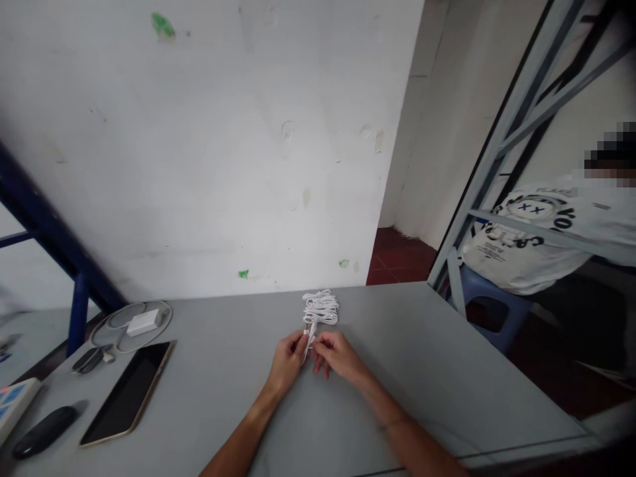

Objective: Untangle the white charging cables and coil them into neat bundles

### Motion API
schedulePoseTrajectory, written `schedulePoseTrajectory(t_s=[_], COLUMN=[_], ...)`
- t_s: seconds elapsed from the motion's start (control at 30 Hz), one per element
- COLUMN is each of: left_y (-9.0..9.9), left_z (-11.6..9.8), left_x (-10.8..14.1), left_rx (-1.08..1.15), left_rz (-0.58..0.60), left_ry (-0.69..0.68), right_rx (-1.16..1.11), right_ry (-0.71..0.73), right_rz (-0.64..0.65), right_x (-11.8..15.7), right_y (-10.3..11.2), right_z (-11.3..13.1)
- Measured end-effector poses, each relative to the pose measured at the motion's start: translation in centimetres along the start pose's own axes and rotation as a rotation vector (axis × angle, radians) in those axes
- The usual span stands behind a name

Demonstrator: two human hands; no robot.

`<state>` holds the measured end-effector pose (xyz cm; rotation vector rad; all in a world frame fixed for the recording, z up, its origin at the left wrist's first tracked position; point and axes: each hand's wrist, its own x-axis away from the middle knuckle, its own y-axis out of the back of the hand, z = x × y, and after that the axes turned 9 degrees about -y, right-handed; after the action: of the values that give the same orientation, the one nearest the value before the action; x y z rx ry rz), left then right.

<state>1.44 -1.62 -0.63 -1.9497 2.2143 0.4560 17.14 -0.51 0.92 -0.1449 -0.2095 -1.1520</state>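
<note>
A bundle of thin white cable lies in loose folded loops near the back edge of the grey table. My left hand is closed on a strand at the front of the bundle, thumb on top, and a short cable end hangs below the fingers. Close beside it, my right hand pinches the same white cable between thumb and forefinger, its other fingers curled loosely downward. Small details between the fingertips are too blurred to make out.
Left on the table are a tablet, a black mouse, a white charger with its cable, a small dark item and a white-edged device. A wall stands behind. Beyond the right-hand metal frame, a person sits on a blue stool.
</note>
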Motion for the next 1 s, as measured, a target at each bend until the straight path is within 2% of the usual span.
schedulePoseTrajectory(t_s=[0.13,0.23,0.3,0.4,0.47,0.57,0.7,0.77,0.87,1.0], left_y=[0.2,0.4,0.5,0.4,0.5,1.0,1.5,1.4,1.2,1.2], left_z=[1.0,1.8,1.9,1.4,0.7,-0.2,-0.6,-0.3,0.3,-0.1], left_x=[0.1,0.2,0.2,0.3,0.3,0.2,0.3,0.5,0.6,0.4], left_rx=[0.062,0.144,0.2,0.253,0.264,0.221,-0.012,0.0,0.208,0.354], left_rz=[-0.077,-0.069,-0.023,0.033,0.05,0.09,0.114,0.102,0.103,0.179], left_ry=[0.093,0.178,0.221,0.223,0.166,0.037,-0.061,-0.018,0.101,0.154], right_rx=[0.191,0.459,0.622,0.721,0.692,0.498,0.161,0.045,-0.068,-0.021], right_ry=[0.029,0.224,0.375,0.478,0.479,0.394,0.261,0.211,0.146,0.152], right_rz=[0.07,-0.022,-0.11,-0.152,-0.181,-0.231,-0.193,-0.136,-0.039,-0.03], right_x=[0.6,1.0,1.1,1.0,0.8,0.3,-0.3,-0.3,-0.3,-0.2], right_y=[0.4,0.4,0.1,-0.2,-0.1,0.3,0.9,1.0,0.9,0.9], right_z=[0.0,0.1,0.2,0.1,-0.1,-0.4,-0.3,-0.2,-0.1,0.0])
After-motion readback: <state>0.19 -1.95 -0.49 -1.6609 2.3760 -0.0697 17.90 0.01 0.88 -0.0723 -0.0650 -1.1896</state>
